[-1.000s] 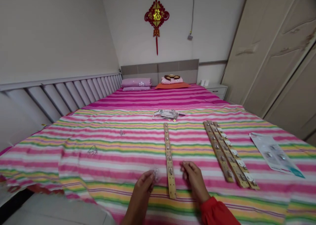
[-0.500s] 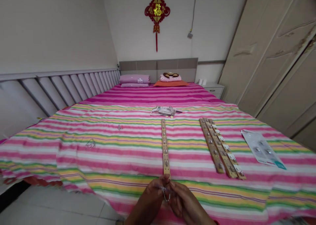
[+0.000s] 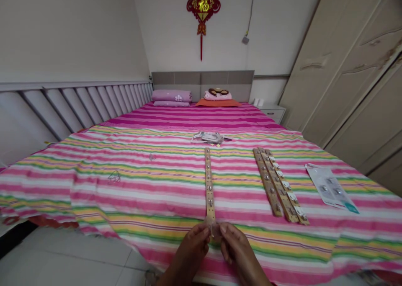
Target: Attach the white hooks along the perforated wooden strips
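Piece [image 3: 214,228]: small, clear, at the near end of the strip [image 3: 209,181], in front of the person. Overlaps that end in view; can't tell if it touches the strip or sits just above. Fine shape too small to read.

Left hand [image 3: 197,240]: grip is thumb and finger pinching the piece from the strip's left side. Right hand [image 3: 234,242]: same pinch from the strip's right side. Likely fingertips only because the piece is thin and small; two sides probably give better control than one.

Strip lies flat, lengthwise away from the person, so its near end falls right between the hands. Metal bits [image 3: 210,202] run in a row along it; holes show in its bare near end.

Right of the strip: three strips [image 3: 275,181] side by side, white discs [image 3: 292,197] along the outermost. Looks like parking, clear of the hands. Further right, a pack [image 3: 332,189], flat, metal parts showing upward, so contents are easy to see.

Beyond the strip's far end: packets [image 3: 209,137] in a heap, probably there to free near space. Left of the strip: a small clear bit [image 3: 152,156] and, further out and nearer, a thin tangle [image 3: 114,177]; looks like loose scrap.

Under the strip: striped cloth [image 3: 141,194] over the bed, maybe as a work cover.
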### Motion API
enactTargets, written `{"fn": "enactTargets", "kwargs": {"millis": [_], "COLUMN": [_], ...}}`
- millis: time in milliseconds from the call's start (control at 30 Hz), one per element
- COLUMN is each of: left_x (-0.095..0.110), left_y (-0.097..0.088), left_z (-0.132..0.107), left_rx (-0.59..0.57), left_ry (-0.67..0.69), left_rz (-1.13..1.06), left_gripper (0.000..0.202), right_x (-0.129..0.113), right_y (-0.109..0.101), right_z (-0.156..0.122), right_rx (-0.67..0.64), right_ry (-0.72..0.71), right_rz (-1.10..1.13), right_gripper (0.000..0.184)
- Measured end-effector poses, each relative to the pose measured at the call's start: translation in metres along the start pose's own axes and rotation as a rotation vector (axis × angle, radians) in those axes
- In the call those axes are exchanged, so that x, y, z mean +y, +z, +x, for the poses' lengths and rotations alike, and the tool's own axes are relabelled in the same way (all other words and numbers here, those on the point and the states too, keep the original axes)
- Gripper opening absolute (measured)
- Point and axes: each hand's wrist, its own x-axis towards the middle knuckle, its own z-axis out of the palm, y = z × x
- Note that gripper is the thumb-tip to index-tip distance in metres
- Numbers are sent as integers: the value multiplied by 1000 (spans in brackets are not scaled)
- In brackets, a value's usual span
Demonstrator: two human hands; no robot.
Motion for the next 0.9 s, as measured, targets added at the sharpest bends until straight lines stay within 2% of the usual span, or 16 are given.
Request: {"fn": "enactTargets", "kwargs": {"millis": [167, 267, 333, 500, 567, 633, 733, 833, 900], "left_x": [0, -2, -6, -16, -19, -19, -18, -19, -22], "left_y": [2, 8, 14, 28, 28, 25, 23, 26, 26], "left_z": [-3, -6, -9, -18, -18, -17, -16, -15, -15], "left_rx": [156, 203, 173, -64, -77, 2, 184, 227, 241], "left_ry": [-30, -75, -93, -101, -110, -121, -120, -92, -130], "left_rz": [-113, -204, -256, -261, -290, -350, -431, -461, -433], "left_gripper": [29, 28, 28, 25, 26, 23, 14, 13, 17], "right_x": [-2, -1, 0, 2, 3, 7, 14, 15, 11], "right_y": [-1, -1, 1, 9, 9, 7, 4, 3, 3], "right_z": [0, 1, 2, 1, 1, 2, 1, -1, -2], "right_rx": [29, 90, 129, 174, 174, 199, 211, 165, 156], "right_ry": [-42, -100, -153, -264, -262, -230, -182, -180, -183], "right_rz": [-71, -149, -217, -279, -249, -229, -194, -157, -151], "right_gripper": [45, 48, 45, 48, 52, 52, 48, 39, 37]}}
